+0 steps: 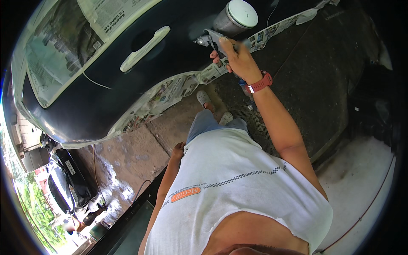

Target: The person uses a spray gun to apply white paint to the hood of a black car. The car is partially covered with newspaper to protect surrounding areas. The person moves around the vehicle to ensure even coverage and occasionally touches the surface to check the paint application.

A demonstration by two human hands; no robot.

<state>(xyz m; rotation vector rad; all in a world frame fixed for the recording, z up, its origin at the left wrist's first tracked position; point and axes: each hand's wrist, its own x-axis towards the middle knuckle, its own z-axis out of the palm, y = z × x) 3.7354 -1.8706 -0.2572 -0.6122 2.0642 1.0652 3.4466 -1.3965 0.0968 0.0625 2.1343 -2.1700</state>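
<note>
My right hand, with a red watch on its wrist, is wrapped round the grip of a metal spray gun. A big round cup with a whitish lid sits on the gun. The nozzle points left, close to a dark car body panel. My left hand hangs low beside my thigh, well away from the gun; its fingers are too small and partly hidden to read. A door handle on the panel is wrapped in pale masking tape.
Taped newspaper runs along the panel's lower edge, and masking film covers the window. A dark mat lies on the floor at right. At lower left, a hose trails over the concrete near another vehicle.
</note>
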